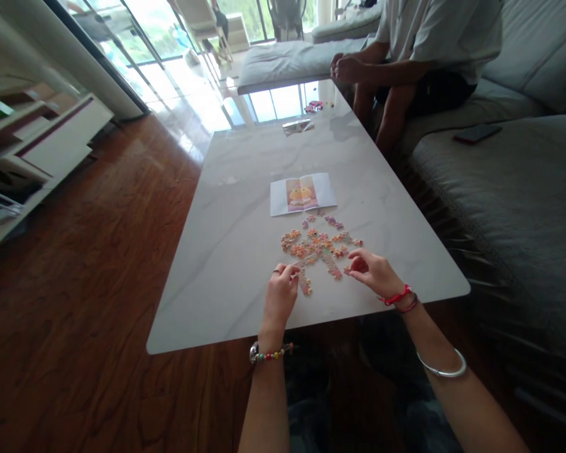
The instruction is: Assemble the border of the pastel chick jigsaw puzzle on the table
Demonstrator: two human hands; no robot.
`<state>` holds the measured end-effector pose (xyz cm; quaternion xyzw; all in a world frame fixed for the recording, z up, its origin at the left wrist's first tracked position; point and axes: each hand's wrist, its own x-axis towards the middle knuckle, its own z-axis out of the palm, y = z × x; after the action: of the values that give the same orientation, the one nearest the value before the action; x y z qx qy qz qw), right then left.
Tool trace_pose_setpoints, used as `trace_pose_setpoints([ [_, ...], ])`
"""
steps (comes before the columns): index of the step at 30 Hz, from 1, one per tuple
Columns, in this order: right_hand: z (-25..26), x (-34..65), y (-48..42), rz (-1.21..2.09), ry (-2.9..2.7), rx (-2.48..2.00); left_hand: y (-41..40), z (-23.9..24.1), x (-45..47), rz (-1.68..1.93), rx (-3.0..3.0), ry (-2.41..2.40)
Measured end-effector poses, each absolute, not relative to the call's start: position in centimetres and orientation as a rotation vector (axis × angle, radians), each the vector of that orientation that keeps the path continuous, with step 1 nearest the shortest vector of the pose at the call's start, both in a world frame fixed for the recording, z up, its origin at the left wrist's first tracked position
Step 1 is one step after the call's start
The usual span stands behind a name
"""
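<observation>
Several small orange and pink jigsaw pieces (318,245) lie scattered on the white marble table (236,251), some joined into strips. My left hand (280,296) rests at the near edge of the pile, fingers curled and pinching at a piece. My right hand (372,272) is curled too, thumb and fingers pinched on a small piece beside a joined strip (332,265). A printed reference picture (302,193) on white paper lies just beyond the pieces.
Another person (419,44) sits on the grey sofa (514,189) at the far right end of the table, hands together. A small packet (298,126) and more pieces (314,106) lie at the far end. A dark phone (477,133) rests on the sofa. Wooden floor lies left.
</observation>
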<state>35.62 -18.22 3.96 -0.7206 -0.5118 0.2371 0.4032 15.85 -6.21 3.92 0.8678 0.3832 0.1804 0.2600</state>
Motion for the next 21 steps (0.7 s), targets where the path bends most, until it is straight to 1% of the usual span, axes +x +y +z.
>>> trace_pose_setpoints([
  [3, 3.7, 35.0, -18.0, 0.667, -1.251, -1.727, -6.0, 4.0, 16.2, 0.478, 2.349, 1.03],
  [11, 2.7, 35.4, -17.7, 0.728, -1.138, -1.713, -5.9, 3.9, 16.2, 0.405, 2.378, 1.004],
  [16, 2.7, 34.4, -17.4, 0.84, -1.147, -1.631, -5.7, 3.7, 15.7, 0.363, 2.366, 0.995],
  [21, 3.1, 30.9, -16.6, 0.761, -1.327, -1.617, -5.7, 3.7, 15.2, 0.288, 2.356, 0.923],
])
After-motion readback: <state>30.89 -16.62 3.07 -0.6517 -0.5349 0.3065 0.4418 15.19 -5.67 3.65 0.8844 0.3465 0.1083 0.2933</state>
